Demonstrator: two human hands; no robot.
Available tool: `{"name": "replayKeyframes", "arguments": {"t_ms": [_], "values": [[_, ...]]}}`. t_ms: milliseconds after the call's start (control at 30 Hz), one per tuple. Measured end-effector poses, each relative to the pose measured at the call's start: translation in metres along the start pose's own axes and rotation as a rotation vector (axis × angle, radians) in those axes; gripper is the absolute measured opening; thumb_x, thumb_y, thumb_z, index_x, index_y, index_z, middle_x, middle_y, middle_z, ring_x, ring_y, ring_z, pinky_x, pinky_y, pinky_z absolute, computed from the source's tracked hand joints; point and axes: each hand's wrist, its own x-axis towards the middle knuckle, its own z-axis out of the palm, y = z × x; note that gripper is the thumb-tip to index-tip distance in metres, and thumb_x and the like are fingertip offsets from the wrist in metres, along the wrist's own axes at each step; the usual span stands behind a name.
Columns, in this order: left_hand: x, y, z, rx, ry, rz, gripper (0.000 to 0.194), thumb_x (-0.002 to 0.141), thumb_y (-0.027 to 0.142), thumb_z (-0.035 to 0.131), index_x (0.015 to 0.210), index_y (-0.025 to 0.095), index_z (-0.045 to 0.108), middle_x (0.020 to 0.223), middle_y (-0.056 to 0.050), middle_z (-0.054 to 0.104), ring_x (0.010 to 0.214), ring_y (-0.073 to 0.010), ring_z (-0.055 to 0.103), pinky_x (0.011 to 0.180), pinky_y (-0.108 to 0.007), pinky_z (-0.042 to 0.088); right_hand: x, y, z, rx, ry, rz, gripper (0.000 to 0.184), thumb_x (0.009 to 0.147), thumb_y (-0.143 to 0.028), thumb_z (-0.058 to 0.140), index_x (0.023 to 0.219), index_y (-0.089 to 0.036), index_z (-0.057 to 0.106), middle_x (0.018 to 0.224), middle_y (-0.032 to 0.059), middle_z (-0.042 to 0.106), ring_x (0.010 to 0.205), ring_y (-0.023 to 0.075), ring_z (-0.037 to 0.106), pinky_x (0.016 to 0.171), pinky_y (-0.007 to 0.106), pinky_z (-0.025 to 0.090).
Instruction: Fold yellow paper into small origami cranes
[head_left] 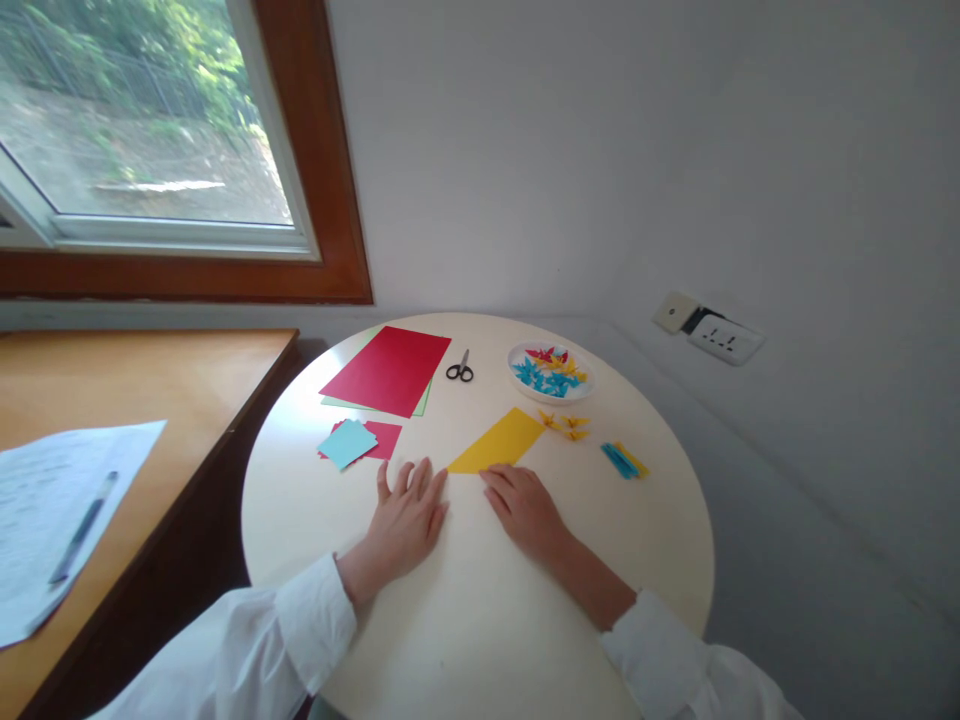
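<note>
A yellow sheet of paper (499,440) lies slanted on the round white table, in front of my hands. My left hand (405,515) rests with fingers spread, its index fingertip at the sheet's left corner. On the near edge of the sheet lie the fingertips of my right hand (525,508), its fingers stretched out. Small folded yellow paper cranes (566,426) sit just past the sheet's right end. Left of it are a light blue paper square (346,444) and pink-red paper squares (387,438), partly overlapped.
Scissors (460,368) lie near the back, beside a large red sheet (388,368) over green paper. A white plate (516,378) holds several colourful cranes. Blue and yellow paper strips (621,461) lie at right. A wooden desk (202,400) with paper and a pen stands at left.
</note>
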Motion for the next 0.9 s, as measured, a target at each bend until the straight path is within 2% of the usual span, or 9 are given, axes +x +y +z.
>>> {"name": "replayKeyframes", "arguments": {"t_ms": [133,233,333,567,900], "values": [[0.003,0.007,0.005,-0.003,0.003,-0.002,0.043,0.091,0.032,0.033,0.125,0.012,0.049,0.131,-0.016,0.050,0.122,-0.0304,0.042,0.105,-0.056,0.016,0.001,0.000,-0.001,-0.001,-0.019,-0.001,0.025,0.086,-0.016,0.047,0.107,-0.015,0.060,0.101,0.0098,0.064,0.093,0.0212,0.058,0.083,0.039,0.046],[0.011,0.015,0.011,-0.074,-0.020,0.124,0.049,0.091,0.032,0.031,0.132,0.006,0.039,0.137,-0.016,0.043,0.130,-0.0256,0.035,0.109,-0.048,0.018,0.001,0.000,0.000,0.003,-0.025,0.000,0.025,0.086,-0.018,0.047,0.108,-0.016,0.060,0.100,0.0098,0.063,0.092,0.0211,0.057,0.082,0.038,0.045],[0.018,0.023,0.018,-0.124,-0.081,0.191,0.050,0.092,0.033,0.029,0.133,0.005,0.035,0.139,-0.016,0.041,0.132,-0.0244,0.032,0.108,-0.046,0.022,0.000,0.000,0.000,0.012,-0.024,0.004,0.025,0.085,-0.018,0.048,0.108,-0.017,0.060,0.099,0.0094,0.063,0.092,0.0208,0.056,0.083,0.037,0.045],[0.020,0.028,0.024,-0.104,-0.116,0.166,0.052,0.092,0.037,0.029,0.130,0.004,0.040,0.137,-0.017,0.043,0.130,-0.0241,0.035,0.108,-0.043,0.026,-0.001,0.002,0.003,-0.005,-0.009,-0.015,0.029,0.085,-0.011,0.044,0.110,-0.016,0.058,0.099,0.0101,0.062,0.093,0.0207,0.055,0.084,0.037,0.045],[0.019,0.028,0.024,-0.076,-0.082,0.156,0.050,0.092,0.037,0.028,0.129,0.007,0.044,0.135,-0.015,0.047,0.129,-0.0229,0.037,0.109,-0.043,0.023,-0.008,0.010,0.007,-0.028,0.027,0.005,0.038,0.077,0.000,0.039,0.105,-0.014,0.061,0.106,0.0126,0.063,0.101,0.0215,0.054,0.087,0.040,0.044]]}}
